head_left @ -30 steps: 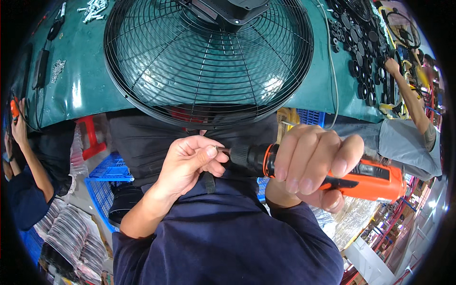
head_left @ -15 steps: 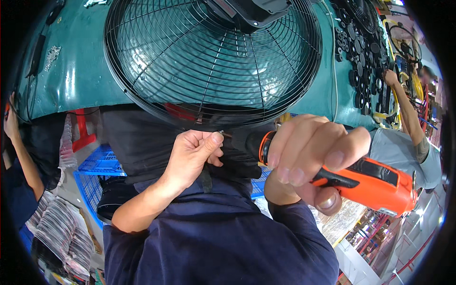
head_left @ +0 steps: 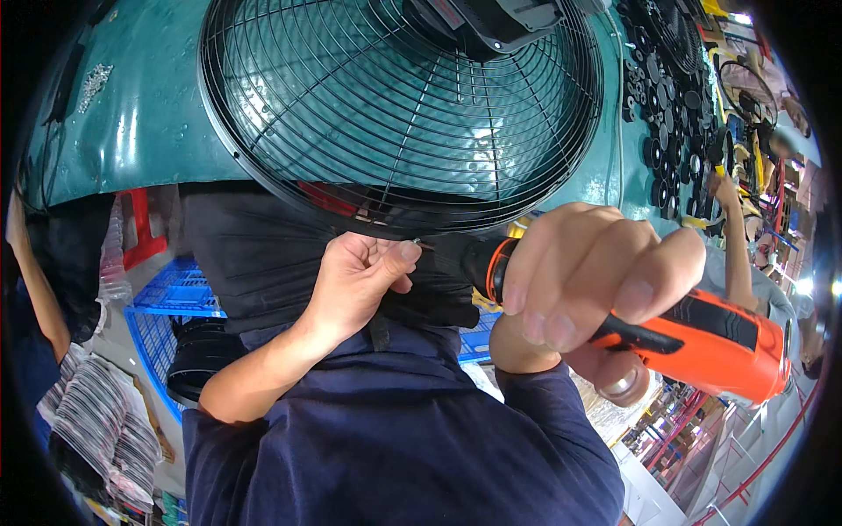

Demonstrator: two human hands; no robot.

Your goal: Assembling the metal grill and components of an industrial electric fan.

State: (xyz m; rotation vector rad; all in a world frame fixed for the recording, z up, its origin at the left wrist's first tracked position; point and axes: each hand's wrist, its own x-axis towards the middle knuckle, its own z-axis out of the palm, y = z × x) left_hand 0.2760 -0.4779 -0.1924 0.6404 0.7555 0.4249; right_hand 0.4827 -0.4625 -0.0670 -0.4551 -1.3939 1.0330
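Note:
A large black wire fan guard (head_left: 399,158) lies on the table right in front of me, with a black motor housing (head_left: 491,22) at its centre. Just below the guard's near rim, my left hand (head_left: 364,280) pinches a small shiny screw (head_left: 417,242) between thumb and forefinger. My right hand (head_left: 605,289) is wrapped round an orange and black power screwdriver (head_left: 719,346), held roughly level. The driver's thin bit (head_left: 438,253) points left at the screw; whether they touch is too small to tell.
Green matting covers the table (head_left: 145,131). A pile of small screws (head_left: 95,86) lies at far left; several black round parts (head_left: 667,131) fill the right side. A blue crate (head_left: 171,298) stands below left. Co-workers' arms show at left and right (head_left: 737,254).
The fan guard sits slightly farther right and higher in the picture as the view shifts. My right hand and the screwdriver appear a little farther right. Both hands keep their grip.

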